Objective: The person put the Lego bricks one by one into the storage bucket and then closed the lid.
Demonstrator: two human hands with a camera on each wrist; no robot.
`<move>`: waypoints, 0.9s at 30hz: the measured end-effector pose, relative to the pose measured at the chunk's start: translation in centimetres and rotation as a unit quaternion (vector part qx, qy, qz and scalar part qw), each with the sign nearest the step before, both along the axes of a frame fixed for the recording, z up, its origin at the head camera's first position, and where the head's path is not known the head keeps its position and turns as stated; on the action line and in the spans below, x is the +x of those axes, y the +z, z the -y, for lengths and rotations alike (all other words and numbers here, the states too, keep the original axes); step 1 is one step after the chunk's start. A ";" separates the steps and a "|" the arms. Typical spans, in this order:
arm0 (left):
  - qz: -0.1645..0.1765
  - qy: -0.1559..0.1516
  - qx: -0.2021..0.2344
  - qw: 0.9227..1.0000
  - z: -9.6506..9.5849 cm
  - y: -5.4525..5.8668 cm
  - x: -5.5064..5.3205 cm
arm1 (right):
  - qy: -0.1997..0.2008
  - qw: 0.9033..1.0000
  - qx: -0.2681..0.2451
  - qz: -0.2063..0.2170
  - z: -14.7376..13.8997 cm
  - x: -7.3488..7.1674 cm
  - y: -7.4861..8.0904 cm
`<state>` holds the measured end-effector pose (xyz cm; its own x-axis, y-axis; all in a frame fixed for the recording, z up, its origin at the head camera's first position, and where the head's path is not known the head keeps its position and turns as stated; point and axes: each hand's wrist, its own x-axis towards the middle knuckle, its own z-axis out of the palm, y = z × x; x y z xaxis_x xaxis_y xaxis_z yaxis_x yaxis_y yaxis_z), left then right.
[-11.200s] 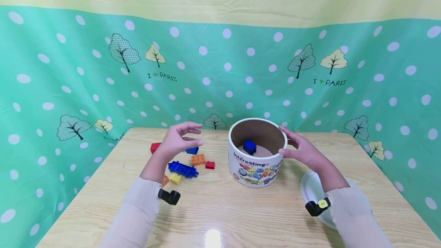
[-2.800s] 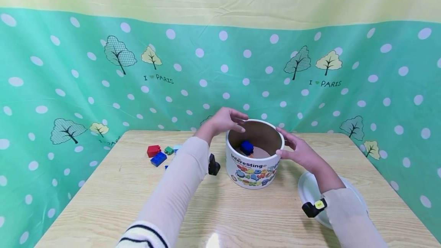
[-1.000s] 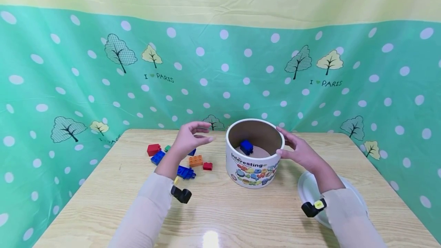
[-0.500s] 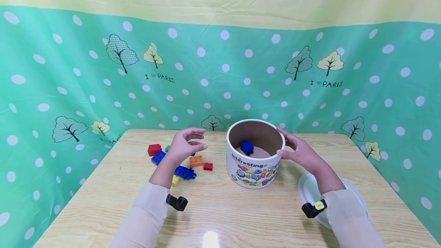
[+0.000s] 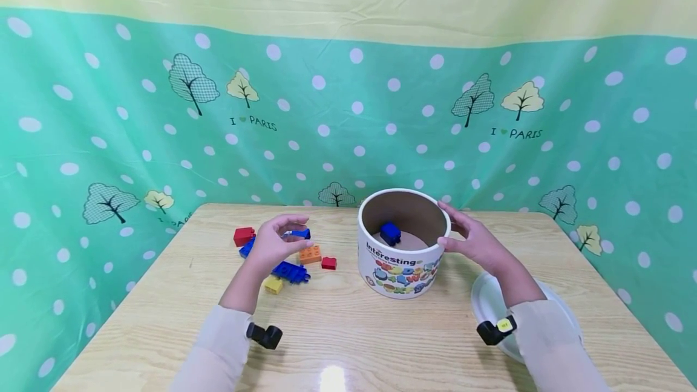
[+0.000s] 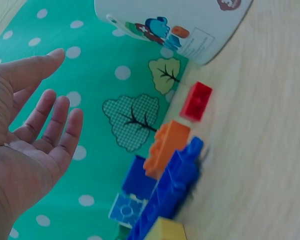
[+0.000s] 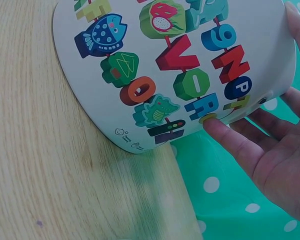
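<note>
My left hand (image 5: pixel 270 245) is above a group of toy building bricks, fingers loosely curved with nothing between them. Around it lie a red brick (image 5: pixel 243 236), a long blue piece (image 5: pixel 291 272), a yellow brick (image 5: pixel 273 285), an orange brick (image 5: pixel 310 254) and a small red brick (image 5: pixel 329 263). The left wrist view also shows a light blue brick (image 6: pixel 126 209) and a blue brick (image 6: pixel 139 177). My right hand (image 5: pixel 479 241) holds the side of a white printed bucket (image 5: pixel 403 271), thumb in front, fingers behind. Inside the bucket sits a dark blue brick (image 5: pixel 389 233).
A round white lid (image 5: pixel 484 302) lies under my right forearm. The wooden table (image 5: pixel 370 343) meets a green dotted cloth (image 5: pixel 305 156) at its back edge.
My left hand was over the bucket 2.8 seconds ago and has come back left, lowering over the bricks. An orange piece beside the yellow brick has left the table. The right hand stays put.
</note>
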<state>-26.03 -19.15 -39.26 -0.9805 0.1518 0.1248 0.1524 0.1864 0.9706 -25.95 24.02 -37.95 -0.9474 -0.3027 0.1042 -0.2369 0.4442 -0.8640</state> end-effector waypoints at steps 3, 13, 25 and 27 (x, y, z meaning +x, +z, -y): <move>-0.001 0.006 -0.009 1.000 0.7 -0.6 0.3 | -0.001 1.000 0.004 0.000 0.0 0.0 0.0; -0.016 0.037 -0.001 0.999 3.1 -2.0 1.4 | 0.004 1.000 -0.002 -0.002 0.0 -0.1 0.1; 0.005 0.049 -0.031 0.998 5.9 -3.0 1.8 | 0.006 1.000 -0.011 0.000 -0.1 -0.2 0.1; 0.019 0.039 -0.039 0.998 6.2 -3.3 1.9 | 0.007 1.000 -0.010 0.000 -0.1 -0.2 0.0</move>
